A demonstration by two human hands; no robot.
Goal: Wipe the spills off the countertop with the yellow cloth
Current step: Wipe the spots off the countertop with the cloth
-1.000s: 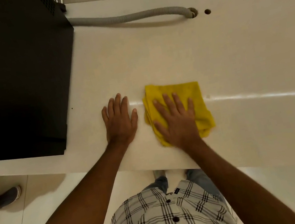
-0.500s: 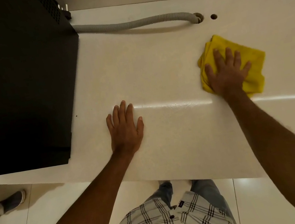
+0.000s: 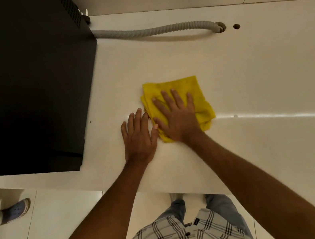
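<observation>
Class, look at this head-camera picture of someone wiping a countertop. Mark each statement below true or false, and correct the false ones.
1. The right hand lies flat, fingers spread, on the folded yellow cloth. True.
2. The left hand grips the cloth. False: it lies flat on the pale countertop, beside the cloth.
3. The grey ribbed hose runs from behind the large black box-shaped appliance to a hole in the countertop. True.
4. The cloth lies crumpled on the floor. False: it lies folded on the countertop.

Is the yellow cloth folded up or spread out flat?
Folded: the yellow cloth shows stacked layered edges at its left side under the right hand.
</observation>
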